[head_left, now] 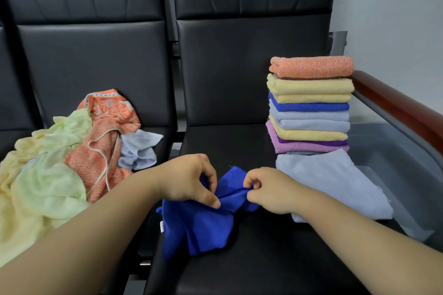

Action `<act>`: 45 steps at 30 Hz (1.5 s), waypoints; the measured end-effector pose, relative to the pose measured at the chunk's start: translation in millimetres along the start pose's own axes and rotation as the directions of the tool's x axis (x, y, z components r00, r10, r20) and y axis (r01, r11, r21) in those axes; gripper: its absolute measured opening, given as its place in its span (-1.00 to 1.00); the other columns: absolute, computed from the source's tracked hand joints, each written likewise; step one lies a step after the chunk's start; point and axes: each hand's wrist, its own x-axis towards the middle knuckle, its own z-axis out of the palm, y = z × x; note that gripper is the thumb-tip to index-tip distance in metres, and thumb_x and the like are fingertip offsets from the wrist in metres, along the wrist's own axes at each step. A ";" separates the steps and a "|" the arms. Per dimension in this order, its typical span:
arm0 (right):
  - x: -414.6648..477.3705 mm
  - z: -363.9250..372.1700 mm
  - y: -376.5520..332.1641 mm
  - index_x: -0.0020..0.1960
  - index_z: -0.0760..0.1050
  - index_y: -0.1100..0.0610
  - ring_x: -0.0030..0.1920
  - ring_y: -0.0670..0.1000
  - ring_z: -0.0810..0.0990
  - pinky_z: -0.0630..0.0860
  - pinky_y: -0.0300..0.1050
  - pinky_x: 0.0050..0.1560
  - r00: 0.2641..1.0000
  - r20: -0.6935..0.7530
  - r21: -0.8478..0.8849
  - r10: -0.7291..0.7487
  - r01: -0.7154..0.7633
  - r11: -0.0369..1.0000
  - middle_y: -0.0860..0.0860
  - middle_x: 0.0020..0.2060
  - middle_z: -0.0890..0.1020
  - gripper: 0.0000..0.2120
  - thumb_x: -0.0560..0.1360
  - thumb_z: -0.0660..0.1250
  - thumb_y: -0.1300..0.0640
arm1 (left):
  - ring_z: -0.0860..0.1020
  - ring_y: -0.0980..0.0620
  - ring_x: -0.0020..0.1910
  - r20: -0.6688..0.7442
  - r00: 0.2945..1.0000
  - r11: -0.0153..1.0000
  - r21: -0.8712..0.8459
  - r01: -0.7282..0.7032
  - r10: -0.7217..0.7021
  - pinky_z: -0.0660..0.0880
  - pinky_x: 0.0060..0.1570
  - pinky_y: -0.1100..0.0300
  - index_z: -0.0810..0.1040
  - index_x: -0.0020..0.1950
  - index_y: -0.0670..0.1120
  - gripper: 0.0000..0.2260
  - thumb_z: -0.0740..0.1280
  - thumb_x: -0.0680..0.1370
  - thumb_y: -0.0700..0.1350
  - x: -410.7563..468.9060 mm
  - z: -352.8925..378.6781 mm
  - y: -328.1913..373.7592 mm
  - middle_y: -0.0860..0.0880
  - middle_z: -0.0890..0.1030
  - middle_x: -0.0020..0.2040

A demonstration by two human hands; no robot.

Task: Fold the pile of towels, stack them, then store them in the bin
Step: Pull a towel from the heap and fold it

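loose towel pile (55, 163) left, folded stack (310, 105) right.

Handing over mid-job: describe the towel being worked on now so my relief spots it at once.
On the right-hand black seat, left of the tall folded stack and nearer the front edge, is a royal blue towel pinched by the left hand and right hand. Unlike the folded blue one in the stack, it is crumpled.

From my remote seat I see the left grip (189, 179) and right grip (268, 190), both bare hands. The left forearm (84, 246) and right forearm (359, 246) are uncovered, and the left thumbnail is short and plain.
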 end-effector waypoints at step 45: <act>-4.0 -39.7 4.9 -0.28 0.53 0.03 -0.33 -0.12 0.48 0.39 -0.18 -0.24 0.993 -0.115 0.318 0.033 0.006 0.948 -0.14 -0.41 0.54 -0.73 0.48 0.54 -0.03 | 0.44 0.01 -0.24 -0.343 0.859 0.770 -0.632 0.090 -0.381 0.37 -0.29 0.16 0.54 -0.09 -0.08 -0.84 0.33 0.66 -0.06 5.0 -14.4 -45.2 -0.06 0.51 -0.25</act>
